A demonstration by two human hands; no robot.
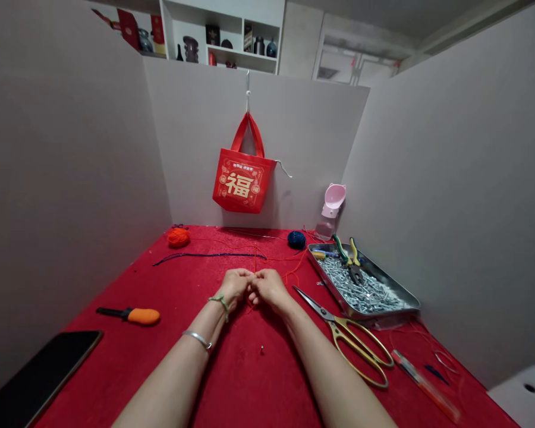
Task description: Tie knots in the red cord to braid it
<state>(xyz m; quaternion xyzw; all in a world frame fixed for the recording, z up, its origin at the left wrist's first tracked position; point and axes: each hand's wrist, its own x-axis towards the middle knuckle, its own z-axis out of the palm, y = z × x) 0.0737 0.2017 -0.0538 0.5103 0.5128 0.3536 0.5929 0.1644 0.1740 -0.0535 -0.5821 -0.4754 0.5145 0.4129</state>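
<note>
Smartphone [40, 374] and orange-handled knife [138, 316] lie leftmost; left hand [234, 287] and right hand [267, 288] press together, pinching red thread [255, 258] (fine stuff, barely visible) between them; gold-handled scissors [352, 339] and a metal tray [378, 314] of screws sit rightward.

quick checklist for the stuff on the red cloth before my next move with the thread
Left hand and right hand together at centre: ok.
Hold on the red thread: cannot tell, the fingers hide it.
Small metal piece loose on the red cloth below the hands: not ok, nothing secures it.
Gold-handled scissors by the right forearm, tips toward the hands, not touching: ok.
Steel tray of screws, with pliers on it, apart from the hands: ok.
Orange yarn ball and blue yarn ball, strands tangle-free: cannot tell.
</note>
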